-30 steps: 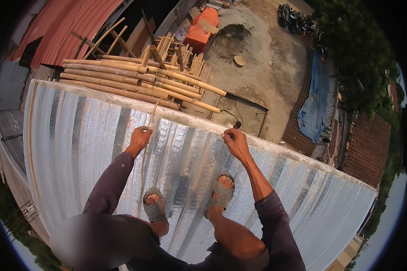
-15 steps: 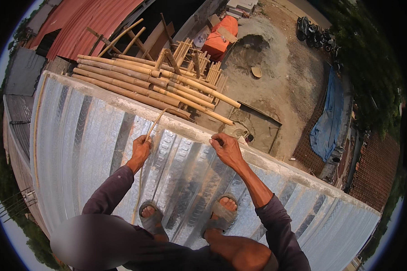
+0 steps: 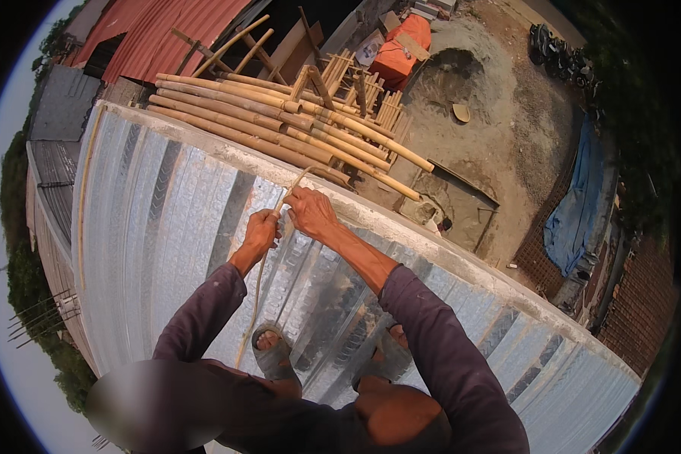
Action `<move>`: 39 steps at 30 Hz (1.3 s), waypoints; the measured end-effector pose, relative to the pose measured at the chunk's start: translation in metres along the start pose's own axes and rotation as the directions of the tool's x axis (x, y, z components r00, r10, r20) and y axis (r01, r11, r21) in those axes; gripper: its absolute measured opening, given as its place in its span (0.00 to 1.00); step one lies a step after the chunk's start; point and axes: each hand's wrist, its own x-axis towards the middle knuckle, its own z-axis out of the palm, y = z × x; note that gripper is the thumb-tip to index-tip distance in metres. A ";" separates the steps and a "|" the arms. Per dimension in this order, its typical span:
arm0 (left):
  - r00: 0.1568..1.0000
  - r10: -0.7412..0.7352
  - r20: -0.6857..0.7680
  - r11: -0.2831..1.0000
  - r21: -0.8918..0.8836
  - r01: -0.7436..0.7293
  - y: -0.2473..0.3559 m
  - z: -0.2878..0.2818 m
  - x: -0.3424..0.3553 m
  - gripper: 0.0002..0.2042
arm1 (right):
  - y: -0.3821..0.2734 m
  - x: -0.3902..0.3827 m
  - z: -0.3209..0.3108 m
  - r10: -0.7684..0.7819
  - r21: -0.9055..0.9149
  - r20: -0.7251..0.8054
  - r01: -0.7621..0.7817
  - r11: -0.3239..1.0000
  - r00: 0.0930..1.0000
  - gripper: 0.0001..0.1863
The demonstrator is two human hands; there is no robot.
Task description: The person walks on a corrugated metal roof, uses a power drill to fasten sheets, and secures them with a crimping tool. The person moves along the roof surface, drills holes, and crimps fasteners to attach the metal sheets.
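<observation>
Lengthwise, the rope runs from beside the left foot up across the metal sheets, slightly bowed, its upper stretch leaning right over the concrete ledge toward the bamboo poles. The left hand has its fingers closed around it; the right hand's bent fingers are just above, their grip impossible to tell.
</observation>
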 end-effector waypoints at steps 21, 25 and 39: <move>0.990 0.134 0.035 0.933 0.334 -0.138 0.000 -0.009 0.024 0.19 | 0.023 0.053 -0.004 -0.082 -0.251 0.224 0.139 0.958 0.971 0.07; 0.991 0.134 -0.007 0.971 0.203 -0.129 0.001 -0.005 0.037 0.19 | 0.020 0.052 -0.002 -0.140 -0.205 0.199 0.181 0.962 0.970 0.05; 0.952 0.295 -0.084 0.954 0.084 -0.288 -0.008 0.006 0.050 0.16 | 0.017 0.051 0.000 -0.164 -0.151 0.234 0.202 0.968 0.958 0.02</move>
